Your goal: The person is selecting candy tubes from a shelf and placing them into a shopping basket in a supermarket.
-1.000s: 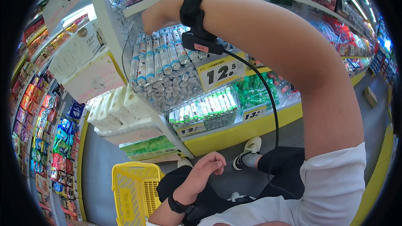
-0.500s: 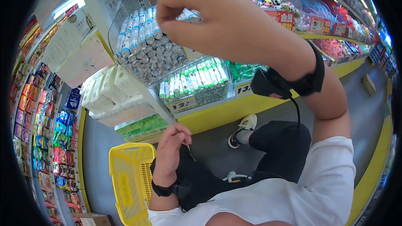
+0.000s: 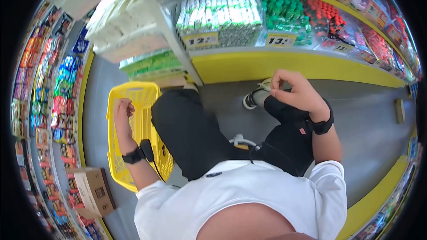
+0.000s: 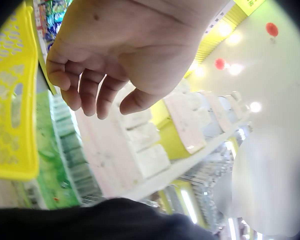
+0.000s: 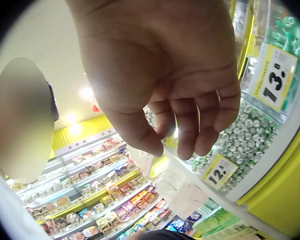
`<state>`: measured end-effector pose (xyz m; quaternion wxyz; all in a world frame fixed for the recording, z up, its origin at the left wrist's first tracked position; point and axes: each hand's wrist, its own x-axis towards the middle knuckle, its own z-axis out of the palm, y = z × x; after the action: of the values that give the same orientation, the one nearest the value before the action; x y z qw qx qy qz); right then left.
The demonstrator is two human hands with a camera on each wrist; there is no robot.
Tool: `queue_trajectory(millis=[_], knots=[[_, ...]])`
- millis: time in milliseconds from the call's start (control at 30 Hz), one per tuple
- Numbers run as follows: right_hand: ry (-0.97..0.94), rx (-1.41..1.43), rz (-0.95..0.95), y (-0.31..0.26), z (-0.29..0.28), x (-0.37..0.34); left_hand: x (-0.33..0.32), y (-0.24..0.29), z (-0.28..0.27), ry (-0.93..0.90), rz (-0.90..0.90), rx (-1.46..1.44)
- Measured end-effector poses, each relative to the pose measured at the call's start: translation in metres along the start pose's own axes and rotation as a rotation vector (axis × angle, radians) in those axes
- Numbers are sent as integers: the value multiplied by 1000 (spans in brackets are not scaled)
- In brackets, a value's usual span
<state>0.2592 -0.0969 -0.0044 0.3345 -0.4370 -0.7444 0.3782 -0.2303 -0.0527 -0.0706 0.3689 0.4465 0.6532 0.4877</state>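
My left hand [image 3: 122,118] hovers over the left side of a yellow shopping basket [image 3: 144,142]. Its fingers hang loosely curled with nothing in them, as the left wrist view shows from the palm side, where the basket's wall [image 4: 26,100] stands to the left. Above my right knee, my right hand [image 3: 299,92] is held in the air, fingers loosely bent. From the right wrist view its palm [image 5: 160,65] holds nothing. Nearest in front of it is the lower shelf with white-and-green wrapped tubes [image 3: 220,11] and green-capped packs [image 3: 284,13].
A yellow shelf base [image 3: 267,67] runs along the front. White tissue packs [image 3: 120,22] stack above a green carton [image 3: 151,64] at the left. An opened cardboard box [image 3: 94,191] sits on the floor behind the basket. Snack shelves [image 3: 64,106] line the left side.
My right hand has come down from the upper shelf's tubes to above my right knee. The left hand has moved left over the basket. The head view has tilted lower.
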Motion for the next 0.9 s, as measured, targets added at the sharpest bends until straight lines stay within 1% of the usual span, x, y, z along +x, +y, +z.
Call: queue_trajectory(millis=[67,133,233,333,433,533,633,733,767,800,867,900], knots=[[47,86,30,18,10,-6,5,-33,-23,20,-134,89],[67,60,84,26,16,-8,6,-65,-44,28,-280,160],[60,126,123,35,18,-11,4,-111,-78,55,-432,203],[101,180,162,42,20,-10,3,-147,-116,73,-531,319],[88,139,174,42,22,-9,-3,-164,-145,86,-620,388],[62,140,229,47,24,-8,-10,-178,-161,45,-656,479],[59,132,246,47,28,-4,-8,-197,-166,-33,-676,623],[48,137,264,46,30,0,-2,-230,-171,-230,-646,842],[43,140,270,45,31,2,3,-246,-176,-290,-715,906],[43,141,278,45,32,2,1,-263,-180,-330,-707,942],[44,144,292,46,34,4,-5,-276,-178,-408,-687,1013],[48,149,303,46,35,5,-7,-292,-181,-436,-672,1060]])
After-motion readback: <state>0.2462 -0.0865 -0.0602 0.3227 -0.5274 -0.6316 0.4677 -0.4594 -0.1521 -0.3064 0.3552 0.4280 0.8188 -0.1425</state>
